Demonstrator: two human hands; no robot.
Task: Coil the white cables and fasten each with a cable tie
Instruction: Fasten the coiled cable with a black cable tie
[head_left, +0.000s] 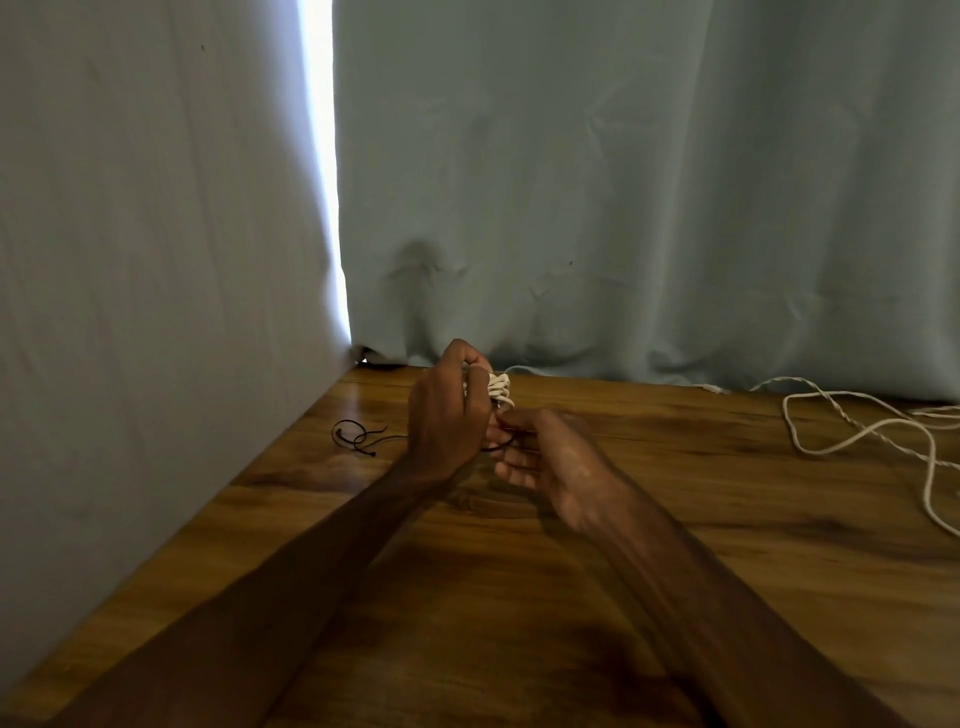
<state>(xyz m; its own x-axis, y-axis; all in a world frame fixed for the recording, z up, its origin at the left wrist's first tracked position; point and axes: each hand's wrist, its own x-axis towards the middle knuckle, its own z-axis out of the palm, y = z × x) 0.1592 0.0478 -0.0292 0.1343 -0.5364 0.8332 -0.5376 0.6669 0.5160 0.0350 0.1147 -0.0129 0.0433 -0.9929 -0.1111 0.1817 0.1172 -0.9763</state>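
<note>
- Two forearms (270, 566) enter from the bottom edge and converge over the middle of the wooden table (519, 623).
- Left hand (449, 410): raised just above the table surface, back of the hand toward the camera, fingers curled round the coiled white cable (500, 387). The coil is a small tight bundle that protrudes from the right side of the fist.
- Right hand (545, 457): palm turned up and leftward, just below and to the right of the left hand. Thumb and forefinger close on the black cable tie (501, 446); the remaining fingers lie loosely bent (motion blur hides the exact contact).
- Black cable tie: runs in a thin curve beneath the coil, between the two hands. Whether it already encircles the coil cannot be told.
- Spare black ties (356, 436): loosely looped, flat on the table to the left of the left hand, apart from it.
- Loose white cable (857, 431): uncoiled, in open loops on the table at the far right, well apart from both hands; it runs out of view at the right edge.
- Pale curtain (623, 182): hangs behind and to the left of the table, with a bright vertical gap of light between its two panels.
</note>
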